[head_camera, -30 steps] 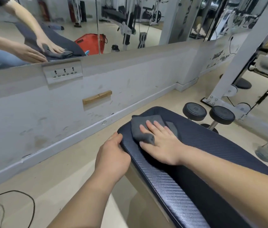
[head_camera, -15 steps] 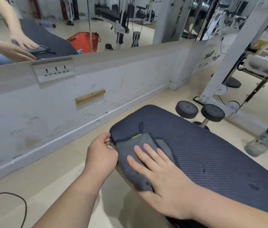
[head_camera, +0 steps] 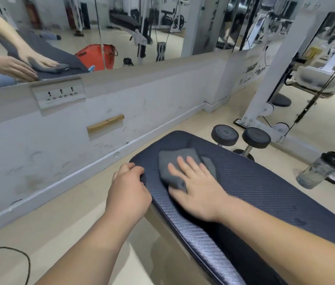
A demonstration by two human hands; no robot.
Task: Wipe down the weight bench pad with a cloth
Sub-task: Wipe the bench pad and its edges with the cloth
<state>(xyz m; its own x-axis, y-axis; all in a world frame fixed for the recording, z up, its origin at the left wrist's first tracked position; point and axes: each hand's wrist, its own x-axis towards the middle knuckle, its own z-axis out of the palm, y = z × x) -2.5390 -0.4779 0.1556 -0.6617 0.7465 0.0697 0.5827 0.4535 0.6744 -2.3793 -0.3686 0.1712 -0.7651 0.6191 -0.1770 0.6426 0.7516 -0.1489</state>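
The weight bench pad (head_camera: pixel 261 188) is dark blue with a woven texture and runs from the centre to the lower right. A crumpled grey cloth (head_camera: pixel 171 161) lies on its far end. My right hand (head_camera: pixel 197 186) lies flat on the cloth, fingers spread, pressing it against the pad. My left hand (head_camera: pixel 128 192) curls over the pad's left edge and grips it.
A low grey wall (head_camera: pixel 80 145) with a mirror above it runs along the left. Two dumbbells (head_camera: pixel 240 138) stand on the floor beyond the pad's far end. A clear water bottle (head_camera: pixel 318 170) lies at the right, by a white machine frame (head_camera: pixel 269 83). A black cable (head_camera: pixel 4 262) lies at the lower left.
My right hand has pushed the cloth from the pad's near left edge back toward its far end. My left hand stays on the pad's left edge.
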